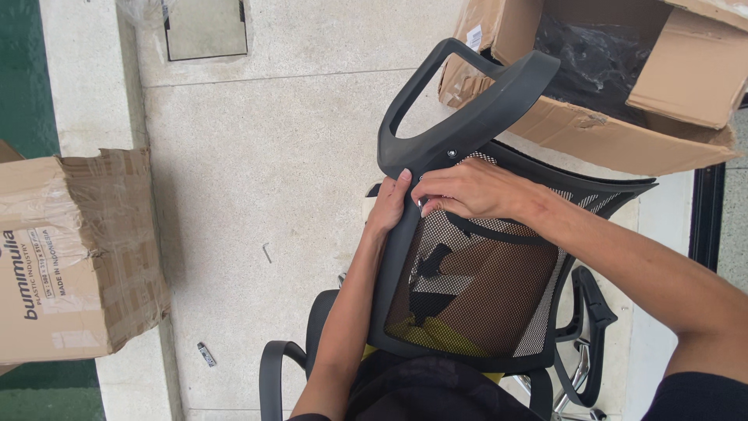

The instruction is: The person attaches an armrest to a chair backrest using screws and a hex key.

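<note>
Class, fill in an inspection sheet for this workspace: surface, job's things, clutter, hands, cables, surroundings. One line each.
Surface: pale speckled stone floor with seams.
Job's things: black mesh chair back held upright on its frame; black armrest loop joined at its top.
Clutter: small metal piece and thin bent pin lying on the floor.
Hands: left hand grips the frame's edge; right hand presses on the mesh top.
Cables: nothing seen.
Surroundings: taped cardboard box at left; open cardboard box with black plastic wrap; floor hatch; chair base parts.
</note>
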